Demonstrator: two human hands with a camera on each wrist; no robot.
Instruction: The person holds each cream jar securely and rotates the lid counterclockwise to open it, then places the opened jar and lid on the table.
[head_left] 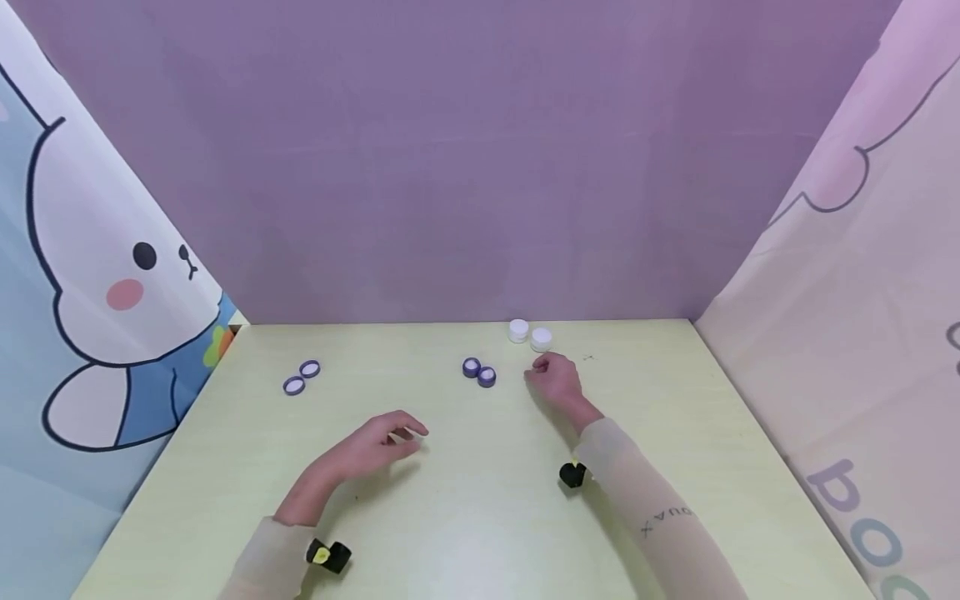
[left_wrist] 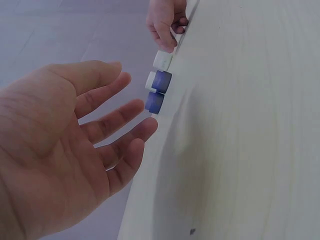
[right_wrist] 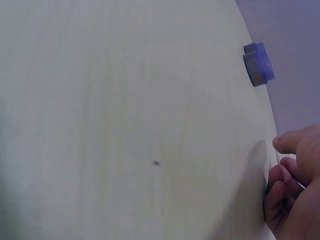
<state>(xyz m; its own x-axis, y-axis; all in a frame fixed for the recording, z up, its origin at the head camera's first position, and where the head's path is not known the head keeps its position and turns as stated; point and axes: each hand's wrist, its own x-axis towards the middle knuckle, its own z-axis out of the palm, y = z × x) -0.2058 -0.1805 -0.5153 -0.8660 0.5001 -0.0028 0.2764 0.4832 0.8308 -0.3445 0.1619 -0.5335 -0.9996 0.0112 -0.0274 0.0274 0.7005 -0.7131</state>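
Observation:
My left hand hovers over the near middle of the table with loosely spread fingers and nothing in its grasp. Farther off, my right hand hangs with loosely curled fingers just in front of two small round white containers. Left of that hand, two small round purple containers with pale tops stand side by side. In the right wrist view the purple containers overlap beyond my thumb. The left wrist view has white pieces and purple ones beneath the right hand.
Two purple rings with white centres lie close together on the left part of the pale wooden table. A purple cloth wall rises at the table's back edge, with printed cloths at both sides.

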